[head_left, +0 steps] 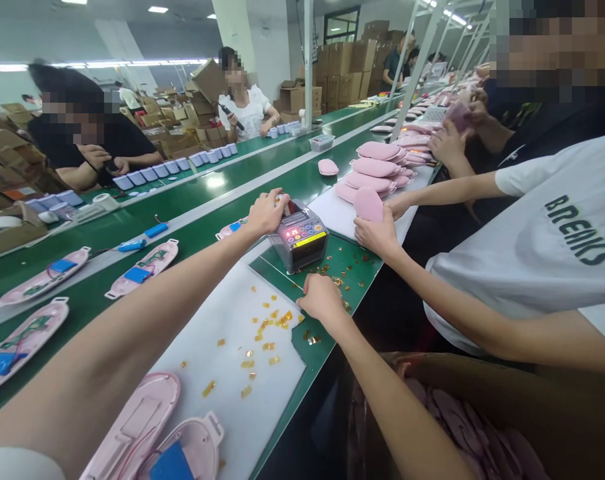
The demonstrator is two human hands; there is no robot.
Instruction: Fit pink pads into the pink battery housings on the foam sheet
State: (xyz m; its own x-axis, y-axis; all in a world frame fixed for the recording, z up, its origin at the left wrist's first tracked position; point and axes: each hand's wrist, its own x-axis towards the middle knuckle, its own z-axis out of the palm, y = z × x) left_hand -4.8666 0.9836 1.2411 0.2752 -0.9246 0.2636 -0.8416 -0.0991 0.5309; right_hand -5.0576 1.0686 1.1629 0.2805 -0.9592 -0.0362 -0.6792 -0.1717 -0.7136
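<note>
My left hand (266, 212) reaches forward and grips the back left of a grey automatic tape dispenser (302, 235), fingers bent over its top. The dispenser has a lit red display and a yellow label. Nearer me, my right hand (322, 300) hovers or rests by the edge of a white foam sheet (192, 413), its fingers curled closed; whatever they hold is hidden. Small amber tape pieces (282, 320) lie scattered on the sheet. At its near end are a pink shell half (147, 407) and another shell half holding a blue battery (172, 463).
Open pink shells (147, 267) with batteries and circuit boards lie along the green bench (242, 200) at left. To the right, a co-worker's hands (380, 233) hold a pink case beside stacked pink cases (372, 170). A box of pink parts (452, 420) stands below the bench edge.
</note>
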